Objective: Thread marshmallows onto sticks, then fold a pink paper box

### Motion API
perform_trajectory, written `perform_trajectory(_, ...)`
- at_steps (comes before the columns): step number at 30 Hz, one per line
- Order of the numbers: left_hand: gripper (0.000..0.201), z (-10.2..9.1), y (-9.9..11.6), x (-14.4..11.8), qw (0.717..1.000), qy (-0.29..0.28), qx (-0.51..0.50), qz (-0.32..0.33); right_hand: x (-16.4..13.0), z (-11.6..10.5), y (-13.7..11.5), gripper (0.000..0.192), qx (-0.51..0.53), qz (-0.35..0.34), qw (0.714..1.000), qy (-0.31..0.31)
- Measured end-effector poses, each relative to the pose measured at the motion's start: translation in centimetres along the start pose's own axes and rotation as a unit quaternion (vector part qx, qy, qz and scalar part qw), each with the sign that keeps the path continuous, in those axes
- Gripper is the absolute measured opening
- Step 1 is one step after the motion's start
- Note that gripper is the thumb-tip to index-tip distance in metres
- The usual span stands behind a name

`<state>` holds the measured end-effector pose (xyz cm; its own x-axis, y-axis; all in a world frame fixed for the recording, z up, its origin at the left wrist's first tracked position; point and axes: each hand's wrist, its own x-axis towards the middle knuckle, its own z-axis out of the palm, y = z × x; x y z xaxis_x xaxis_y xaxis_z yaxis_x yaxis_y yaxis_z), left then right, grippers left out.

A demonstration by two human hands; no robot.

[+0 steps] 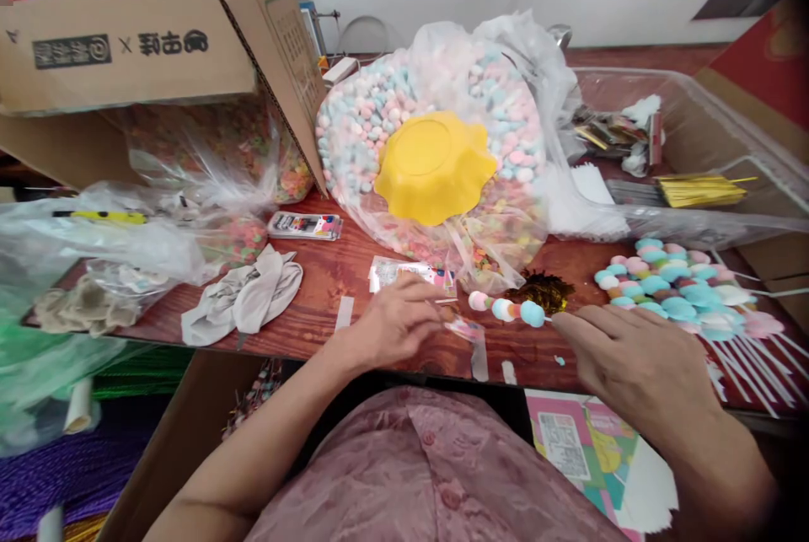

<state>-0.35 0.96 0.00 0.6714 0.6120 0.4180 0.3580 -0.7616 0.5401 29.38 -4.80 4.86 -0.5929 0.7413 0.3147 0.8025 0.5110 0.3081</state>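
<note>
My right hand (pixel 632 356) pinches the stick end of a skewer of pastel marshmallows (pixel 507 309), held level over the wooden table (pixel 329 289). My left hand (pixel 398 319) meets the skewer's other end, its fingertips closed around the thin stick tip beside a small pink piece. Behind the skewer sits a big clear bag of pink, blue and white marshmallows (pixel 372 120) with an upturned yellow bowl (pixel 435 164) on it. A pile of finished marshmallow skewers (pixel 676 285) lies to the right.
A tilted cardboard box (pixel 145 40) and bags of coloured candy (pixel 233 238) fill the left. A crumpled grey cloth (pixel 246 297), a small packet (pixel 304 225), a gold foil scrap (pixel 544 289) and a clear plastic bin (pixel 695 154) with gold twist ties (pixel 695 190) lie around.
</note>
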Motion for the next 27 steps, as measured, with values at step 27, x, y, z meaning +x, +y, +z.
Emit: perform_trajectory(27, 0.001, 4.8, 1.6, 0.4, 0.966, 0.160, -0.130, -0.158, -5.3, -1.8, 1.5, 0.018, 0.160, 0.050, 0.976, 0.140)
